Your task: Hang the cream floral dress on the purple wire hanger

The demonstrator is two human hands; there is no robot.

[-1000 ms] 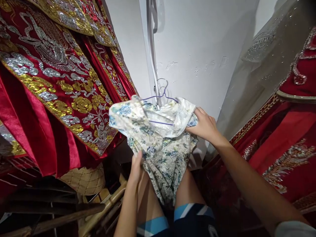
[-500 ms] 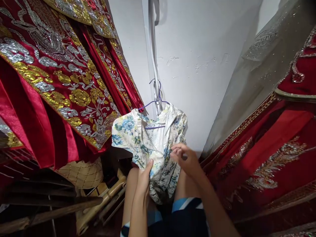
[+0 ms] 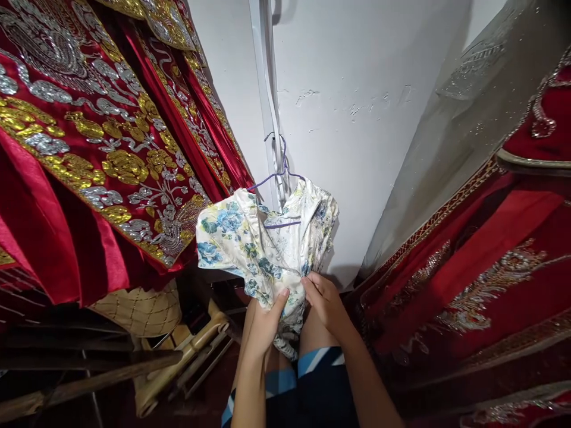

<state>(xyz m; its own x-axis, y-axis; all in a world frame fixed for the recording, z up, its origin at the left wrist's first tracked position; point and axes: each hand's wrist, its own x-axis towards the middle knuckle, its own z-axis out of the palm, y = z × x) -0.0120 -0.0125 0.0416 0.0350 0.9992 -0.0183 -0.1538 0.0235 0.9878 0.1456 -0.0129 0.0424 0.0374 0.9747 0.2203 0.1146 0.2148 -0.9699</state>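
Observation:
A white short-sleeved shirt [image 3: 232,232] with blue and yellow flowers hangs on a purple wire hanger [image 3: 282,172] in front of me. Its collar is open, and the hanger's lower bar shows across the neck. My left hand [image 3: 268,318] grips the front of the shirt low down, thumb on top of the cloth. Close to its right, my right hand [image 3: 322,297] pinches the front edge of the shirt between thumb and fingers. The lower part of the shirt droops bunched between my knees.
Red garments with gold and silver sequin embroidery [image 3: 125,166] hang at the left. More beaded red cloth [image 3: 482,285] and a sheer grey veil [image 3: 428,142] hang at the right. A white pole [image 3: 267,71] runs up the white wall [image 3: 348,71]. A bamboo frame [image 3: 178,362] stands at lower left.
My right hand has come down to the shirt front and now grips its edge. My left hand keeps its hold. The shirt's lower part is drawn narrower.

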